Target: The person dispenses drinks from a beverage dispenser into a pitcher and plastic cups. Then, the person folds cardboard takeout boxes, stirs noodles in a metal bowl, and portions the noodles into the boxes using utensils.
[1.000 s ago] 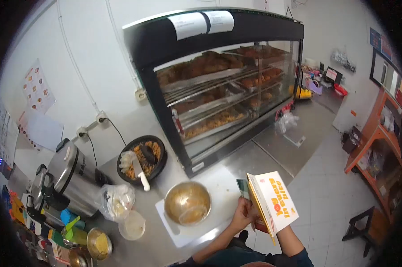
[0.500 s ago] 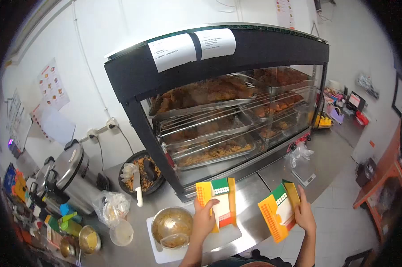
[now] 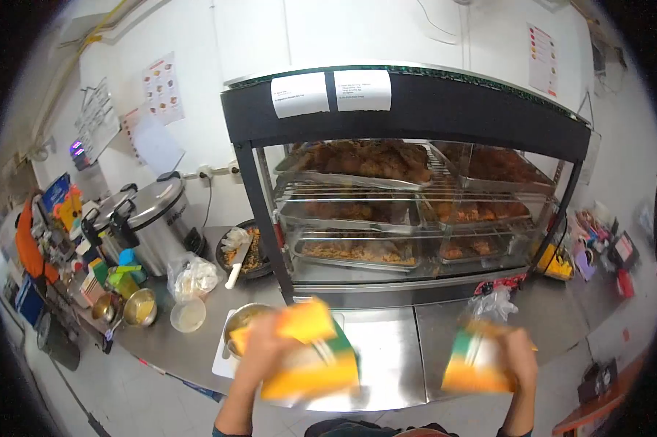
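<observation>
In my left hand [image 3: 259, 351] is a yellow, green and white cardboard food box [image 3: 317, 364], smeared by motion. It is held over the front of the steel counter, and its fold is too blurred to make out. A similar cardboard box [image 3: 477, 364] is gripped at its right side by my right hand [image 3: 521, 357], also blurred. Partly behind my left hand are a metal bowl [image 3: 242, 320] and the white chopping board [image 3: 223, 360] under it.
Behind stands a glass-fronted food warmer [image 3: 408, 109] with trays of cooked meat. To the left are a knife [image 3: 235, 273] on a black pan [image 3: 259, 273], a plastic tub [image 3: 188, 315] and large steel pots [image 3: 157, 226]. A clear plastic bag [image 3: 493, 306] lies before the warmer.
My view has turned to the left and shows more of the counter there. Both hands have moved apart with their boxes, which now appear tilted and blurred.
</observation>
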